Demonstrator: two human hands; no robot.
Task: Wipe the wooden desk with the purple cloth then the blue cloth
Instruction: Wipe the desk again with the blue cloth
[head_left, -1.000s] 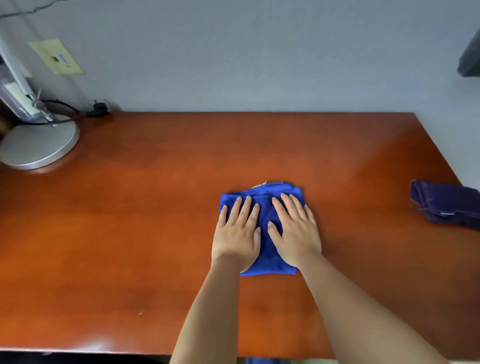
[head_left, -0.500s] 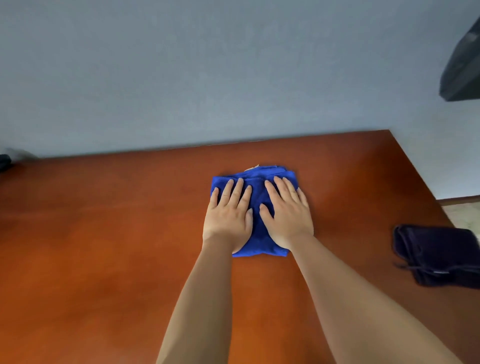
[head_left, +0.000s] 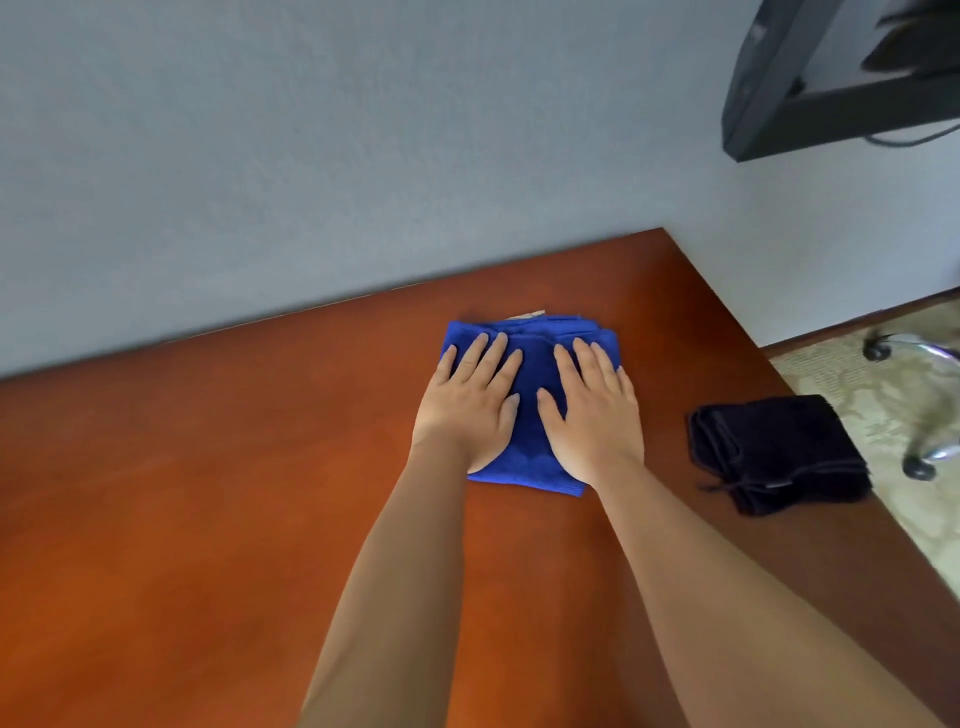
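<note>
A folded blue cloth (head_left: 529, 415) lies on the reddish wooden desk (head_left: 208, 493), near its back right corner. My left hand (head_left: 467, 410) presses flat on the cloth's left half, fingers straight and spread. My right hand (head_left: 592, 415) presses flat on its right half in the same way. The dark purple cloth (head_left: 779, 452) sits folded at the desk's right edge, to the right of my right hand and apart from it.
A grey wall (head_left: 363, 156) runs along the desk's back edge. A dark shelf or screen (head_left: 831, 78) hangs at the upper right. Beyond the desk's right edge are patterned carpet (head_left: 841, 374) and the chrome legs and castors of a chair (head_left: 919, 462).
Both hands have slid the blue cloth away from me and to the right, toward the desk's back right corner. The lamp at the left has left the view.
</note>
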